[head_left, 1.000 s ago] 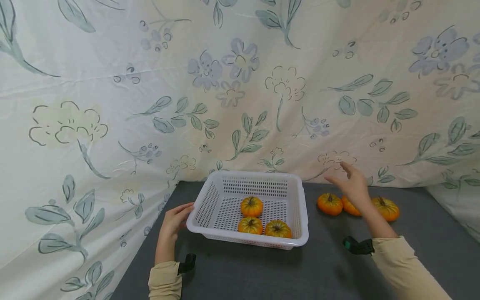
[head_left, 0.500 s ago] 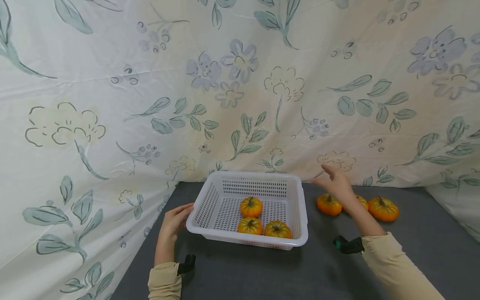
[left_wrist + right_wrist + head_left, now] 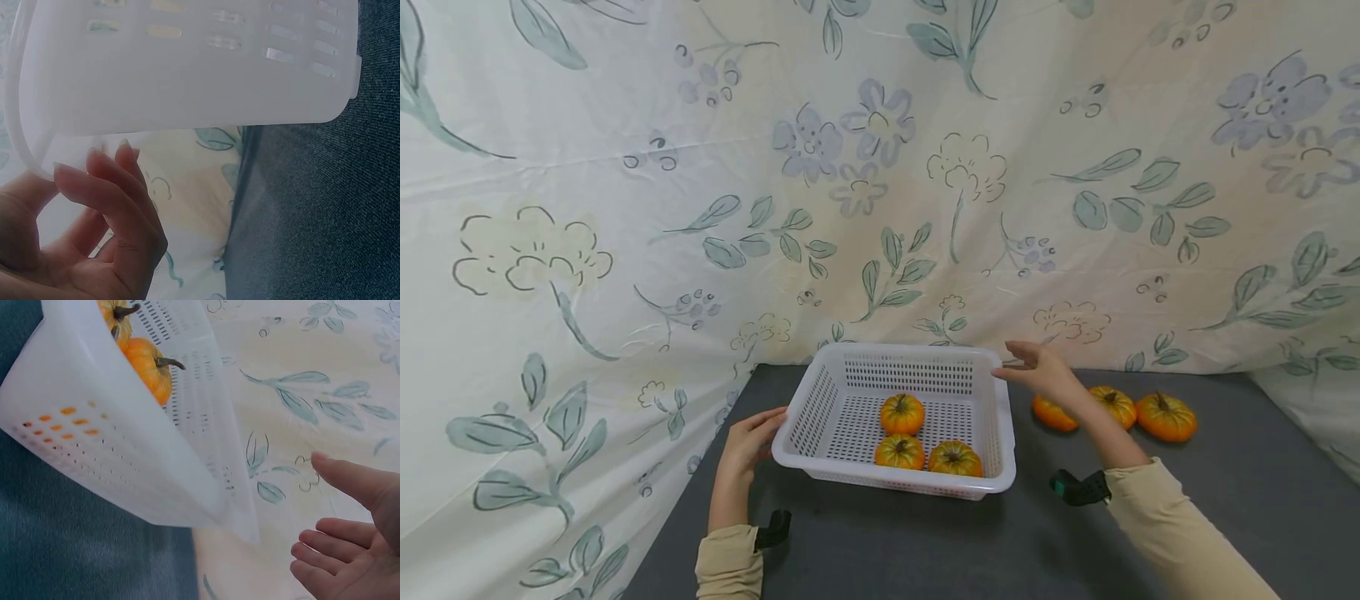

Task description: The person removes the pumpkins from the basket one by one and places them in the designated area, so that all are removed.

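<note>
A white perforated plastic basket (image 3: 850, 469) stands on the dark table, with three small orange pumpkins (image 3: 902, 415) inside, towards its front and middle. At the basket's left side, my left hand (image 3: 747, 446) holds the rim; the left wrist view shows the thumb and bent fingers (image 3: 119, 187) at the rim's corner. My right hand (image 3: 1045, 375) hovers by the basket's right back corner, holding nothing. In the right wrist view its thumb and fingers (image 3: 337, 531) are spread apart, a short gap from the basket wall (image 3: 75, 425).
Right of the basket, three more pumpkins (image 3: 1167, 417) sit in a row, the nearest partly hidden behind my right hand. A floral cloth (image 3: 880, 208) hangs behind and left of the dark table (image 3: 880, 550).
My right hand has moved left and a little lower, from above the loose pumpkins to the basket's right back corner. The left hand, basket and pumpkins have stayed put.
</note>
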Motion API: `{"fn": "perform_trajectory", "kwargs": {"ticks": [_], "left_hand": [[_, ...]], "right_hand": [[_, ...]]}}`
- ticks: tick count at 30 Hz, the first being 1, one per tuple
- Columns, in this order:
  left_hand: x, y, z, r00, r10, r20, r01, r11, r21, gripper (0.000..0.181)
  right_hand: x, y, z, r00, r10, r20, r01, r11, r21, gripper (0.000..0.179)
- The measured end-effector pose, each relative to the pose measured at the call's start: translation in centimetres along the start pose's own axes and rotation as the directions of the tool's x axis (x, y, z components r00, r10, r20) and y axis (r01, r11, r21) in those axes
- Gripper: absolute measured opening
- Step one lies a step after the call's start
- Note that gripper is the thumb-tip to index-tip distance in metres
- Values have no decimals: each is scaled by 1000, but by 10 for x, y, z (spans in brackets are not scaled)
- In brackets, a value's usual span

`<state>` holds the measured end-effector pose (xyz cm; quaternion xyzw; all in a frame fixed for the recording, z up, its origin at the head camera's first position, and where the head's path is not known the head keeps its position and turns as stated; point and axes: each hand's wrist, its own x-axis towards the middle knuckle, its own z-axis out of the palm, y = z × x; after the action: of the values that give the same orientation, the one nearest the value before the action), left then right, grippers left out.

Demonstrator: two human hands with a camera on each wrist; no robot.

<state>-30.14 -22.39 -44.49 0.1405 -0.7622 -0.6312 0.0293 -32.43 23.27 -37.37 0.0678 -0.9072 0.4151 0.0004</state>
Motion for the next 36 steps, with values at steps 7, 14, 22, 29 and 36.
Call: {"fn": "perform_trajectory", "kwargs": {"ticks": [7,14,22,29,36], "left_hand": [[-1,1,-1,1000,-7,4,7,1000,-3,48],[0,1,-1,1000,-13,3,13,1000,-6,47],[1,0,-1,1000,-14,-1,14,1000,-1,46],[2,0,-1,1000,-10,-1,10,1000,-2,46],[3,-1,-1,1000,-15,1,15,1000,-7,47]], "right_hand": [[1,-14,11,996,-28,89,28,1000,-2,74],[3,-21,21,972,-81,221,87,996,-20,70],[7,-28,33,924,-54,378,62,998,-9,70],[9,-31,42,879,-44,475,79,995,-54,66],[12,-36,48,824,-17,566,112,985,-132,56]]}}
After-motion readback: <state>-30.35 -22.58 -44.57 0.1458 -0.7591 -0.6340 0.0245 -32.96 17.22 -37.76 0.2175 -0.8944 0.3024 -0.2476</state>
